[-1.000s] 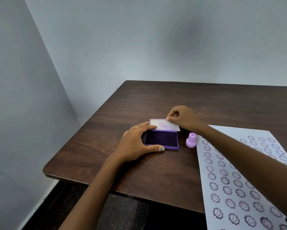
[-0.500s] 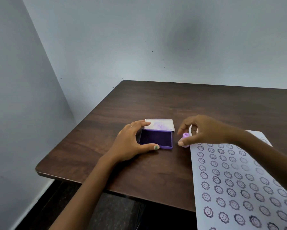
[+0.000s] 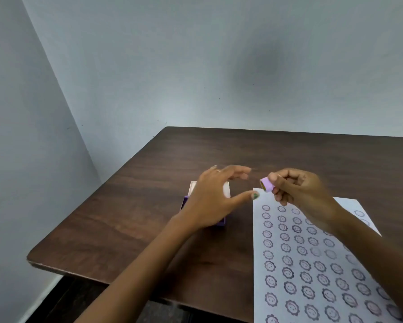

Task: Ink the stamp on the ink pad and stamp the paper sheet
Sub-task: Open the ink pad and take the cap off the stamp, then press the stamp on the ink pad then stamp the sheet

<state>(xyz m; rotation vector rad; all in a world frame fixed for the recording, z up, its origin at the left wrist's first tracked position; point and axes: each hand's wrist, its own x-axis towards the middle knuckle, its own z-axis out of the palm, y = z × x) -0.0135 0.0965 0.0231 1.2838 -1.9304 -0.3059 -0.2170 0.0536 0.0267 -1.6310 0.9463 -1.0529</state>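
**Stamp lifted off the table, face turned sideways, not yet inked**

Stamp (image 3: 266, 184): small lilac plastic piece. It is now up in the air, pinched in the right hand (image 3: 300, 194). Half a second ago it was just being grasped on the table beside the ink pad (image 3: 221, 223); a second ago it stood there alone while the right hand was at the pad's lid (image 3: 226, 190). So the pickup is done and the lid is open.

Grip: the right hand's fingertips (image 3: 273, 177) close around the stamp's handle end. The printing face points left, toward the pad, not downward. The stamp protrudes from the left edge of the hand, with the thumb above and the curled fingers below and behind.

Relative to the ink pad: the stamp hangs to the right of it and higher, clear of it, above the far left corner of the paper sheet (image 3: 312, 264). The sheet lies right of the pad, already covered with rows of smiling flower prints.

Left hand (image 3: 209, 201): spread open, holding nothing. It has lifted from bracing the pad's left side and now hovers over the pad, hiding most of the well; only the purple base edges and part of the white lid show. Thumb (image 3: 247, 196) reaches toward the stamp, apart from it.

Judgement: inking comes next. The stamp face must turn downward, and the left hand must clear the well first.
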